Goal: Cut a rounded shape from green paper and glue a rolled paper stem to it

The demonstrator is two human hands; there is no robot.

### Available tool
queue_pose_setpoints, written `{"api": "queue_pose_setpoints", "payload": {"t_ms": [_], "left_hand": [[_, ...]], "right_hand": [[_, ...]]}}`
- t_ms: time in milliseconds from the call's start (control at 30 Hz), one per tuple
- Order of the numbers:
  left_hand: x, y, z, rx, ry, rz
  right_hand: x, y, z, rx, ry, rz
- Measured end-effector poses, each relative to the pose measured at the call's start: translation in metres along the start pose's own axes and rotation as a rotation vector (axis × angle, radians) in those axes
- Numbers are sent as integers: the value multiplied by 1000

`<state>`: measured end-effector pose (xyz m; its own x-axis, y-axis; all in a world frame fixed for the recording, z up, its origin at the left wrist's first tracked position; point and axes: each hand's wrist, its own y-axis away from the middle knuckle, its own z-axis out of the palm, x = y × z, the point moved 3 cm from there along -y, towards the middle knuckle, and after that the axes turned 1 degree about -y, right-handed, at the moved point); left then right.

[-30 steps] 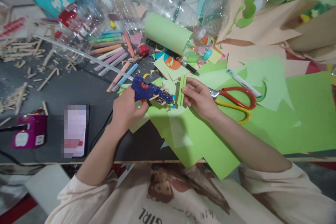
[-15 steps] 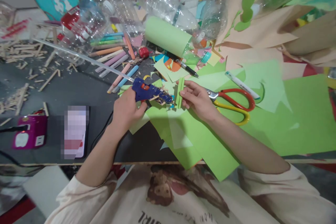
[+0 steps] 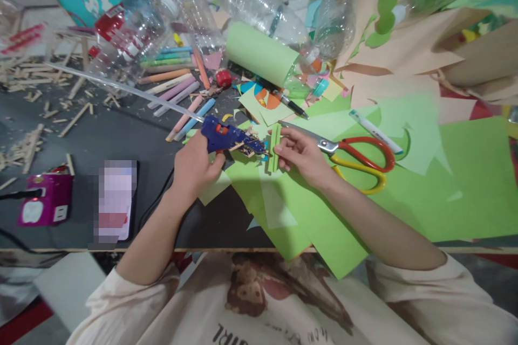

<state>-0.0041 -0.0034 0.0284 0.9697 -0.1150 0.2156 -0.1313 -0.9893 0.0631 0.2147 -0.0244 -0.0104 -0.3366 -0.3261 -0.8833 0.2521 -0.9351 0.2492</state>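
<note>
My left hand (image 3: 197, 164) is wrapped round the handle of a blue hot glue gun (image 3: 222, 135), whose long clear glue stick (image 3: 133, 88) sticks out at the back. Bits of wood cling around its nozzle, which points right, close to a folded strip of green paper (image 3: 274, 148). Whether the tip touches the paper, I cannot tell. My right hand (image 3: 301, 156) pinches that strip upright between thumb and fingers. Scissors with one red and one yellow handle (image 3: 366, 153) lie just beyond the right hand, on green paper sheets (image 3: 457, 183).
Clear plastic bottles (image 3: 259, 5) and a bottle wrapped in green paper (image 3: 261, 54) crowd the back. Coloured sticks (image 3: 174, 86), a black pen (image 3: 291, 103) and wood scraps (image 3: 32, 148) lie about. A phone (image 3: 117, 199) and a purple box with a cable (image 3: 46, 199) sit at left.
The green strip has moved slightly left and turned, showing more of its folded face. My left hand and the glue gun have shifted a little left; more of the scissor blades shows.
</note>
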Motion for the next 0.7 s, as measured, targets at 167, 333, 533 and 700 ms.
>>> {"api": "queue_pose_setpoints", "payload": {"t_ms": [167, 333, 533, 700], "left_hand": [[2, 0, -2, -40, -18, -30], [1, -1, -3, -47, -30, -56], [0, -1, -2, -15, -15, -35], [-4, -1, -1, 51, 20, 14]], "right_hand": [[0, 1, -1, -32, 38, -1], [-2, 1, -1, -46, 44, 0], [-2, 2, 2, -79, 48, 13], [-1, 2, 2, -81, 78, 30]]}}
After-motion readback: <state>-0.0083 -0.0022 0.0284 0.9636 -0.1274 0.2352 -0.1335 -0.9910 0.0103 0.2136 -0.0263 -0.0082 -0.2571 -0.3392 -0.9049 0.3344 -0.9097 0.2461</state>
